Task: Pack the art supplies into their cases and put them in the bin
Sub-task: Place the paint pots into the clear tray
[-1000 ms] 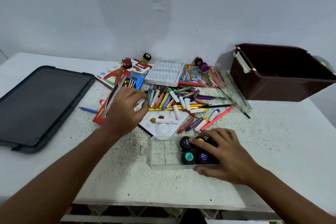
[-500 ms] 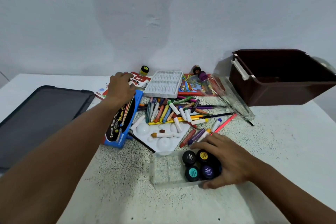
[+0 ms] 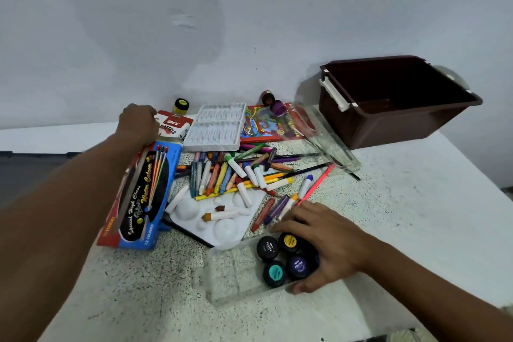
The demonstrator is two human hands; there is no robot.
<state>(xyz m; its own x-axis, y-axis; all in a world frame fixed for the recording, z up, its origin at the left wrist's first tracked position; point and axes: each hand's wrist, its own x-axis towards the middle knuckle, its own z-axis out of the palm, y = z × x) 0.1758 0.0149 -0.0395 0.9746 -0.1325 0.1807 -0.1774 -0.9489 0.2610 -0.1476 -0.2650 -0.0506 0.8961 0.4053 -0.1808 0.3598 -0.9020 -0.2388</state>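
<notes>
My left hand [image 3: 137, 125] reaches to the back left, curled down beside the pastels box [image 3: 175, 124] where a red-lidded paint jar stood; the jar is hidden under it. My right hand [image 3: 327, 244] lies with fingers spread over the poster paint jars [image 3: 268, 248] in the right end of a clear case [image 3: 231, 277], thumb at its front edge. The case's left half is empty. A brown bin [image 3: 402, 130] stands open and empty at the back right. Crayons and markers [image 3: 230, 175] lie heaped in the middle.
A blue water-colour box [image 3: 147, 197] lies under my left forearm, a white palette [image 3: 222, 226] beside it. At the back stand a yellow jar [image 3: 181, 105], a white tray insert [image 3: 216, 126], a colour-pencil box [image 3: 263, 125], a purple jar [image 3: 277, 108] and a clear lid [image 3: 330, 144]. A black bin lid [image 3: 25, 172] lies far left.
My left hand left the middle of the pile and went to the back left, onto the spot of the red-lidded jar. My right hand stayed on the paint jars. The view tilted up.
</notes>
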